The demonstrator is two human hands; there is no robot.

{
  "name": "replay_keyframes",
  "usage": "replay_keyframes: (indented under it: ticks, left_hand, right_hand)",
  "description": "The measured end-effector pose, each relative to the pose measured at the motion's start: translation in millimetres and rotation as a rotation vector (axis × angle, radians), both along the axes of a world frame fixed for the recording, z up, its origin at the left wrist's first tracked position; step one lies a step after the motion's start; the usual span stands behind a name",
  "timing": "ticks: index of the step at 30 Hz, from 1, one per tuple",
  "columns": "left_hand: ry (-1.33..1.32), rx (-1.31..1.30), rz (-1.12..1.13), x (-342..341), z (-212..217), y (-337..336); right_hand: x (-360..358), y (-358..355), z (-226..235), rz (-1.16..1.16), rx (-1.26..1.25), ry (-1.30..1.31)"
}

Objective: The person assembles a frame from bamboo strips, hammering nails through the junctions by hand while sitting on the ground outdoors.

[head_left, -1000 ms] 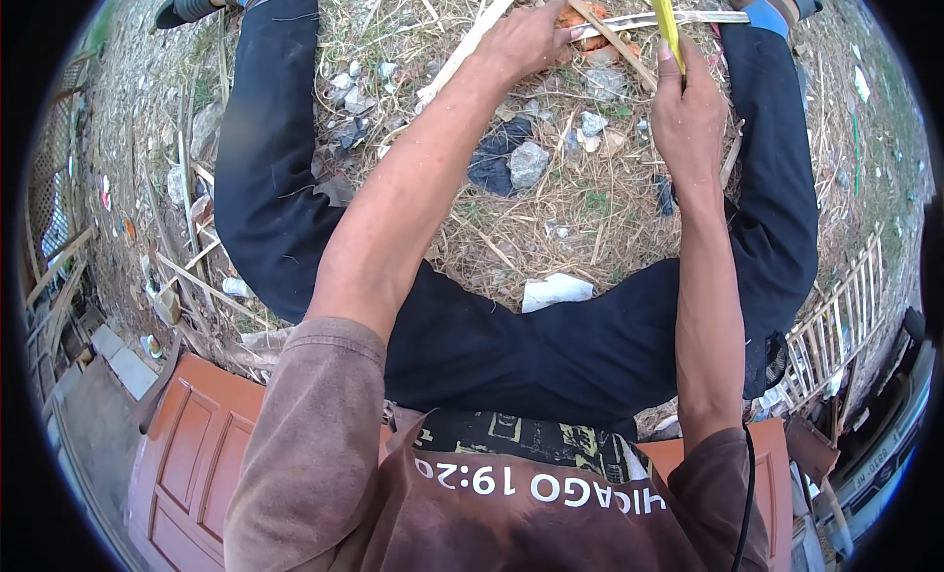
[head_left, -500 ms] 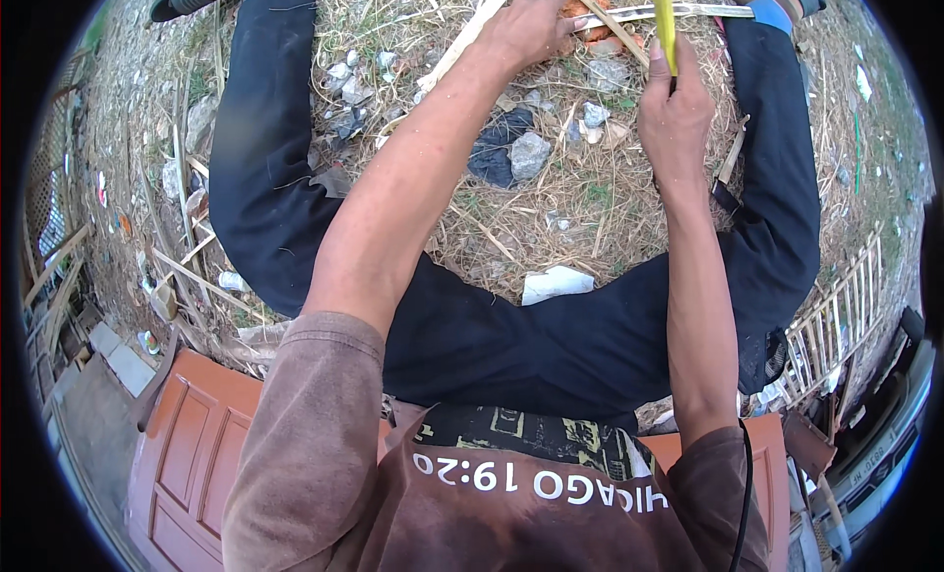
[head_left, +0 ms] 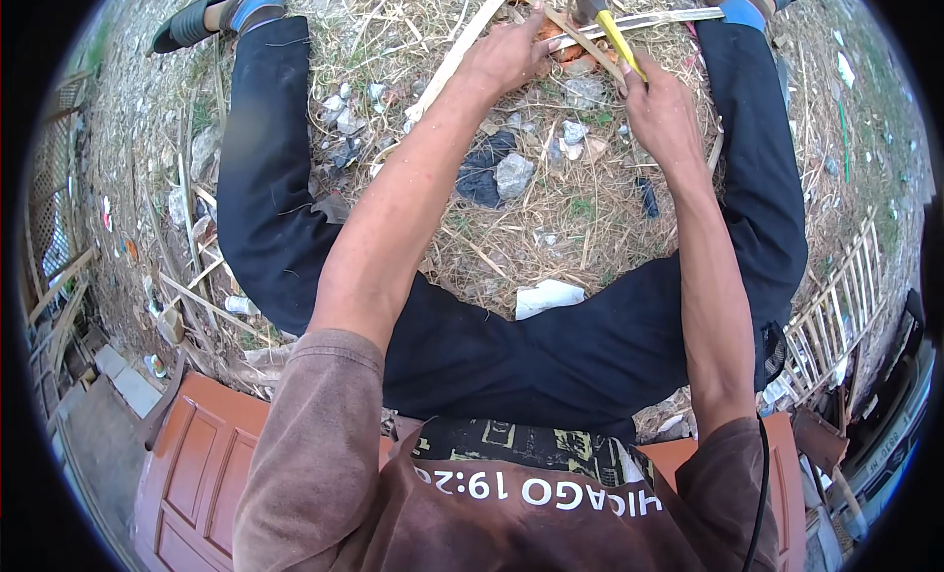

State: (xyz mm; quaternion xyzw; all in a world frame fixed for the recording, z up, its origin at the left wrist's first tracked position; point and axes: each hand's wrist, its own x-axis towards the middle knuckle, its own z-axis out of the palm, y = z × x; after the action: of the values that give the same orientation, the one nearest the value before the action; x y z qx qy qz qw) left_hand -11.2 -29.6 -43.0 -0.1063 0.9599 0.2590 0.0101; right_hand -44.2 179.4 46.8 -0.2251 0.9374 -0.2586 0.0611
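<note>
A hammer (head_left: 618, 43) with a yellow handle is gripped in my right hand (head_left: 663, 110). Its dark metal head lies over a crossing of thin wooden strips. My left hand (head_left: 500, 60) is closed at that crossing, fingers pinching the end of a pale strip (head_left: 669, 19) that reaches toward my right foot. A browner strip (head_left: 580, 43) runs slantwise over it, from the top edge to near my right hand. A broader pale strip (head_left: 462, 53) slopes down beside my left forearm. Orange-red brick-like pieces (head_left: 580, 66) show beneath the crossing. Any nail is too small to make out.
My legs in dark trousers spread to either side. Between them, dry grass holds stones (head_left: 513, 176), black plastic (head_left: 479, 169) and a white scrap (head_left: 549, 298). A slatted wooden frame (head_left: 836, 311) lies at right; an orange-brown panelled board (head_left: 202, 464) is behind me.
The hammer has come down: its head, earlier out of view above, now lies over the strips. My right hand has tilted left, and the whole view has shifted slightly.
</note>
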Motion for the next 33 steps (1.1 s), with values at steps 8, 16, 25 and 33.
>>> replay_keyframes:
  ticks: [8,16,25,33]
  left_hand:
    - [0.0,0.058,-0.031,-1,9,0]
    - [0.008,0.05,-0.026,3,9,-5]
    - [-0.021,0.109,0.049,3,18,-3]
    - [-0.227,0.056,0.042,7,54,-21]
  right_hand:
    - [12,2,-4,-0.087,-0.311,0.103]
    - [22,-10,28,-0.103,-0.384,0.059]
    - [-1,0,10,-0.151,-0.247,-0.075]
    - [-20,27,8,-0.3,-0.38,-0.318]
